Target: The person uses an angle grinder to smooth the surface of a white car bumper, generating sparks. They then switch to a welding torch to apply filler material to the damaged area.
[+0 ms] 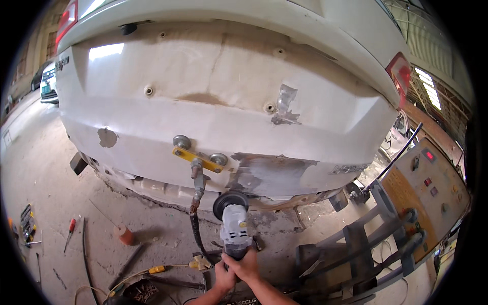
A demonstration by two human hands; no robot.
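Both my hands are closed around the dark rear end of an angle grinder (pixel 235 223) with a pale grey body. My left hand (pixel 224 277) is wrapped at its left side, and my right hand (pixel 245 265) grips beside it, overlapping. The grinder's round dark disc (pixel 221 204) points up toward the lower edge of a white car's tailgate (pixel 203 119); whether it touches I cannot tell. Just above the disc lies a sanded grey patch (pixel 274 173). Up and left of it, a yellow bar clamp (pixel 189 157) with round metal discs sits on the panel, with a black cable (pixel 198 234) hanging from it.
At right stands an orange-and-grey machine (pixel 424 188) on a dark frame with thick cables. Left on the floor lie a red-handled screwdriver (pixel 70 233), an orange block-like object (pixel 123 235), dark rods and a yellow connector (pixel 157 269) on a cord. Another vehicle (pixel 49 84) is at far left.
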